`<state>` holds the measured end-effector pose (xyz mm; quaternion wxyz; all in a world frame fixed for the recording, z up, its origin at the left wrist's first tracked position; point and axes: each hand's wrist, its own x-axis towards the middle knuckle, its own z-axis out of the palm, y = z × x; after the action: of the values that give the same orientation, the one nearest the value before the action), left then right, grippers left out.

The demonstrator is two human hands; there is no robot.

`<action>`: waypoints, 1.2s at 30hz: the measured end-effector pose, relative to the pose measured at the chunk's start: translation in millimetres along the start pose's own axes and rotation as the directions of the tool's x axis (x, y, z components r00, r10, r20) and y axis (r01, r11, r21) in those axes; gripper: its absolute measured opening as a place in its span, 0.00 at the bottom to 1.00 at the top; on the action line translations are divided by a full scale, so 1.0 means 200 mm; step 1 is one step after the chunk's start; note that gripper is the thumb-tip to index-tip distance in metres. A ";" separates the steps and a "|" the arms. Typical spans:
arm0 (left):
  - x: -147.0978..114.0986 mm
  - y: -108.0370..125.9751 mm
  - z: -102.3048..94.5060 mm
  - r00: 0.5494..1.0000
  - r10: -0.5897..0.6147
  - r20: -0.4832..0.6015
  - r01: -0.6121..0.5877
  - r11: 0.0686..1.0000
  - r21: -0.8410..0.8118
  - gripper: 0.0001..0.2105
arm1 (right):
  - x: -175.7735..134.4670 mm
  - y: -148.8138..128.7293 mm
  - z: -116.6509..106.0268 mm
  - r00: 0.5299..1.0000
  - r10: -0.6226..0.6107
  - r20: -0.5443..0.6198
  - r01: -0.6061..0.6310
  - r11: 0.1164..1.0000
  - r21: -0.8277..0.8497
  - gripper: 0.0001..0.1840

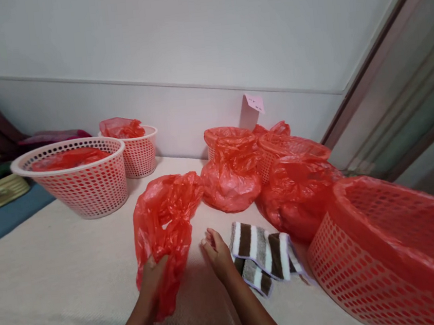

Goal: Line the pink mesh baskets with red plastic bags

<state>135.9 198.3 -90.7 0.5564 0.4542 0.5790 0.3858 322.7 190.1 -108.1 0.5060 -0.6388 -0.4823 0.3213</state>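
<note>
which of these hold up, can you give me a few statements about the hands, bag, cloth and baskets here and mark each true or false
1. The left hand holds a red plastic bag. True.
2. The right hand grips the striped cloth. False: it is beside the cloth, with nothing visible in its grasp.
3. The cloth lies on a pale table. True.
4. The basket at the picture's right edge has a bare rim. False: red plastic covers it.

On the pink note [254, 102], small marks [252, 100], apparently illegible.
</note>
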 end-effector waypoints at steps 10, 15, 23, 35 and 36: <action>0.03 0.05 0.14 0.970 0.233 -0.065 -0.210 0.946 0.248 0.07 | -0.05 0.00 0.02 0.997 -0.004 0.072 0.013 0.993 -0.119 0.34; 0.00 0.04 0.18 0.964 0.259 0.067 -0.266 0.908 0.324 0.09 | -0.05 0.01 0.01 0.996 -0.030 0.079 0.035 0.997 -0.062 0.31; -0.01 0.01 0.16 0.947 0.274 0.170 -0.322 0.830 0.455 0.10 | -0.05 0.04 0.02 0.994 -0.083 0.074 0.091 0.989 -0.113 0.23; -0.01 0.05 0.14 0.852 0.519 -0.068 -0.407 0.738 0.538 0.19 | -0.02 0.11 -0.04 0.974 -0.152 -0.166 0.132 0.983 -0.126 0.23; -0.02 0.06 0.13 0.832 0.548 -0.080 -0.432 0.733 0.526 0.21 | -0.02 0.10 -0.04 0.968 -0.155 -0.196 0.133 0.984 -0.120 0.22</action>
<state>162.8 196.8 -81.3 0.2305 0.6686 0.5754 0.4109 334.6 183.1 -126.2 0.5400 -0.6578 -0.4893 0.1903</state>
